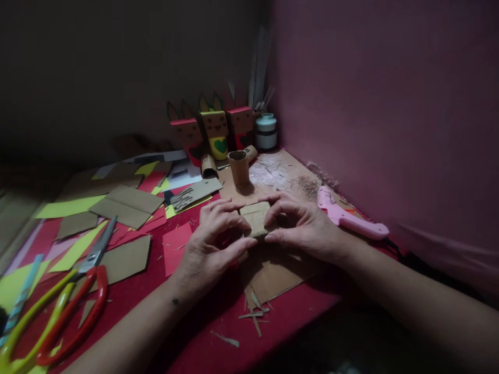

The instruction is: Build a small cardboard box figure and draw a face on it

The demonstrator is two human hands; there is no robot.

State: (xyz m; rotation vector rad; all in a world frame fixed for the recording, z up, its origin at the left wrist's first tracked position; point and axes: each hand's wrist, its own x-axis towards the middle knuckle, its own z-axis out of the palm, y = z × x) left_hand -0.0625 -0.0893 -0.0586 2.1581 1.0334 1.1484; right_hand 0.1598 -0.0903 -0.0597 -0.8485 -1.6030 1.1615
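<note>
A small squarish block of cardboard (255,217) is held between both hands, just above a larger flat cardboard sheet (275,278). My left hand (218,228) grips its left side, thumb along the lower edge. On the opposite side my right hand (298,223) pinches it between thumb and curled fingers. Behind the block stands a brown cardboard cup (239,169), open at the top. To the right of my right hand lies a pink glue gun (349,215).
Scissors (91,259) with red and yellow handles, a striped pen-like stick (23,298), coloured paper (177,249) and cardboard pieces (127,205) cover the left. At the back stand several decorated paper figures (214,127) and a lidded jar (266,132). A pink wall (382,114) borders the right.
</note>
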